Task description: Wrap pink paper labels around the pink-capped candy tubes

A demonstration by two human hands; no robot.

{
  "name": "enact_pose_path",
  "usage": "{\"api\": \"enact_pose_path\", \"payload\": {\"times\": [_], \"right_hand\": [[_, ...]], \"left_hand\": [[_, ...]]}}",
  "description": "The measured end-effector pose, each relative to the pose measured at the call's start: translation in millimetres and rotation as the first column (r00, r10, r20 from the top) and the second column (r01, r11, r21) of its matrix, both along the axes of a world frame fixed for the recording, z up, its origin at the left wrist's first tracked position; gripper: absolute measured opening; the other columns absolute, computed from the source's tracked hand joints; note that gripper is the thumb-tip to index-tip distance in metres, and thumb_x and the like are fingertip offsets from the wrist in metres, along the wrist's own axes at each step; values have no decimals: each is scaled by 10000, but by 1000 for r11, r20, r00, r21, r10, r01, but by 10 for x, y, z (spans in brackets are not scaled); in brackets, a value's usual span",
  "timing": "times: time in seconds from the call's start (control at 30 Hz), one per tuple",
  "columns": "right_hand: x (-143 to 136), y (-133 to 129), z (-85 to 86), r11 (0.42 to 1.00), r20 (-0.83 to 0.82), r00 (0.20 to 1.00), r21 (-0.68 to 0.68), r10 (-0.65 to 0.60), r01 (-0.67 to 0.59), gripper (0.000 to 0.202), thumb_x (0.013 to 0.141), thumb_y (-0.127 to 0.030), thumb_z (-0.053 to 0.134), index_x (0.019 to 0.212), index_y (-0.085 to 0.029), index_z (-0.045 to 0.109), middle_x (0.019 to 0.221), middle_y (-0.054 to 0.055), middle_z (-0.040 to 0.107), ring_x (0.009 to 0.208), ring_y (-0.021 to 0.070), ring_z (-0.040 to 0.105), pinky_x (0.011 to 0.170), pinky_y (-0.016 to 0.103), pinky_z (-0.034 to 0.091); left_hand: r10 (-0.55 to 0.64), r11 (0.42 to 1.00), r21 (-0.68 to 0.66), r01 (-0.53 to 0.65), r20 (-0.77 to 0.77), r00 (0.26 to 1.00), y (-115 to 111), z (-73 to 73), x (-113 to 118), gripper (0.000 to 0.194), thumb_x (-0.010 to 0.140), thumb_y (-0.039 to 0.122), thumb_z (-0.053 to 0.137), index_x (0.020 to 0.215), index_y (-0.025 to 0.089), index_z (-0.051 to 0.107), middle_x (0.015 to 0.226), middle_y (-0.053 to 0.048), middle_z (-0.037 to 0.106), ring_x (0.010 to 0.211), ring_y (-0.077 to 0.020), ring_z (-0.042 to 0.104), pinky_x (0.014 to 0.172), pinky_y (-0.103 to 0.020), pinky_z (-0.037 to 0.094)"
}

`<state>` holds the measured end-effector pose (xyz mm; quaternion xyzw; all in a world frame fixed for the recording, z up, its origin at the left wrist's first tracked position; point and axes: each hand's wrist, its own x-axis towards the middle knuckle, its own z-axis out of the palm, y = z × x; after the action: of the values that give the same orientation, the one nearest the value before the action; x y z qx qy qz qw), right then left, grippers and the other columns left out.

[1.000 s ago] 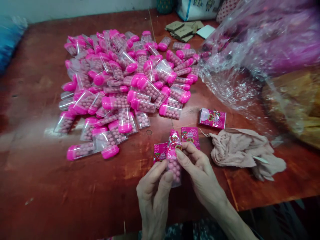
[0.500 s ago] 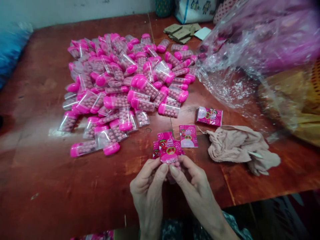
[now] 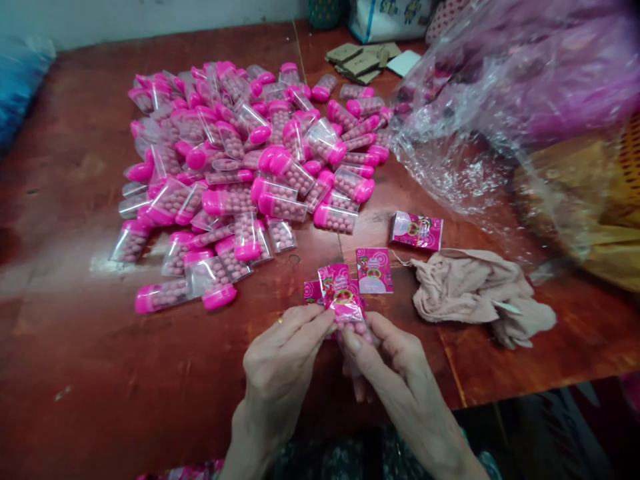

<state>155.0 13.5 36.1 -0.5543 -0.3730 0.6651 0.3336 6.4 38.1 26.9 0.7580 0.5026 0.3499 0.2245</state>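
One tube [image 3: 356, 328] pinched between both hands at lower centre

At the bottom edge of the frame, dark patterned fabric [image 3: 345, 460] is partly seen. Just above it, the tube is held by the left hand [image 3: 280, 360] and the right hand [image 3: 400, 373], the fingers of each closed on its sides. Pink balls are seen inside it, and its upper end is covered by a printed wrapper [image 3: 343, 290]. A flat card [image 3: 375, 270] is laid on the table [image 3: 75, 333] just beyond, with a crumpled cloth [image 3: 470, 290] to its right and a bundle [image 3: 417, 231] above. Left of centre, pink-capped tubes are heaped in a pile [image 3: 240, 167]. Clear film [image 3: 465, 153] is spread at upper right. Cardboard pieces [image 3: 363, 61] and a white bag [image 3: 393, 20] are placed near the top edge.
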Motion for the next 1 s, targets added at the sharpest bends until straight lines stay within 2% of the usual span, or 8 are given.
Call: {"api": "enact_pose_path", "payload": {"times": [0.13, 0.27, 0.33, 0.47, 0.63, 0.77, 0.9, 1.0], "right_hand": [[-15, -20, -8, 1000, 53, 999, 1, 5, -5, 268, 902, -412, 431, 763, -188, 481, 617, -38, 504, 454, 71, 468, 416, 185, 369], [-29, -9, -36, 1000, 48, 999, 15, -20, 19, 260, 899, -407, 437, 764, -189, 483, 605, -39, 510, 444, 72, 478, 413, 182, 378], [-36, 9, -52, 999, 30, 999, 26, -37, 36, 256, 900, -402, 437, 772, -187, 490, 597, -39, 511, 444, 72, 478, 417, 184, 378], [-55, 27, -89, 994, -9, 995, 33, -102, 103, 281, 902, -409, 430, 747, -181, 486, 588, -35, 509, 431, 70, 468, 402, 189, 361], [-62, 17, -151, 991, -11, 991, 19, -134, 134, 267, 902, -409, 435, 776, -180, 493, 598, -37, 516, 431, 69, 476, 402, 188, 376], [-67, 31, -165, 989, -13, 990, 39, -144, 144, 274, 905, -405, 431, 764, -178, 494, 566, -47, 503, 412, 64, 466, 384, 178, 358], [-78, 44, -155, 986, -17, 986, 37, -164, 164, 264, 905, -398, 440, 767, -178, 490, 537, -60, 482, 412, 58, 462, 387, 162, 365], [-81, 46, -161, 983, -30, 984, 41, -178, 179, 249, 904, -392, 445, 784, -179, 494, 545, -61, 483, 423, 58, 465, 394, 159, 370]], "left_hand": [[-156, 984, 49, 170, -211, 965, 65, -1, -78, 236, 819, 77, 521, 1018, 140, 631, 948, -66, 683, 881, -154, 641, 838, -242, 506], [-203, 965, 74, 250, -387, 899, 105, 15, -64, 253, 854, 70, 447, 1046, 145, 592, 949, -61, 677, 884, -157, 638, 813, -272, 525], [-169, 966, 111, 235, -423, 891, 103, -3, -31, 251, 865, 77, 425, 1050, 128, 587, 957, -74, 677, 899, -167, 636, 819, -283, 525], [-84, 978, 149, 149, -373, 924, 61, -90, 24, 225, 874, 116, 435, 1041, 83, 582, 962, -103, 665, 915, -171, 627, 852, -269, 506], [-230, 929, 128, 347, -535, 813, 96, -74, 15, 303, 865, 59, 402, 1154, 48, 493, 1049, -118, 631, 1026, -213, 572, 891, -322, 487], [-313, 924, 32, 381, -512, 800, 206, 31, 25, 173, 859, 68, 425, 1006, 102, 509, 892, -82, 610, 810, -190, 605, 714, -309, 539], [-401, 905, -109, 412, -543, 738, 281, 47, 68, 90, 869, 94, 405, 852, 155, 469, 756, -31, 526, 593, -153, 539, 513, -281, 508], [-386, 904, -95, 417, -601, 700, 300, 21, 99, 97, 877, 106, 379, 833, 167, 441, 743, -28, 502, 568, -150, 530, 444, -258, 476]]}}
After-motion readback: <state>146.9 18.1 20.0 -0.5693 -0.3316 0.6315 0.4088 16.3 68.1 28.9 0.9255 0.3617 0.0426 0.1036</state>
